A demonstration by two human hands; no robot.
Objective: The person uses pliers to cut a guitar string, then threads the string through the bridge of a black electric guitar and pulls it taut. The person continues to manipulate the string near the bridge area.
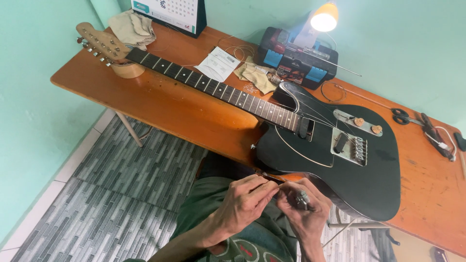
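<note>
Looking down, I see the orange counter (184,111) carrying a black electric guitar (335,165), flat on its back, neck running left to the headstock, loose strings curling off the body. Below its near edge my left hand (245,204) and right hand (306,208) meet, fingers pinched closed together on something small; what it is I cannot tell. I judge this a restringing step, with careful threading needed next.

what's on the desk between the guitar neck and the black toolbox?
Head view: a folded white paper sheet, a yellowish cloth and loose coiled guitar strings lie on the orange desk between the guitar neck and the black toolbox.
</note>
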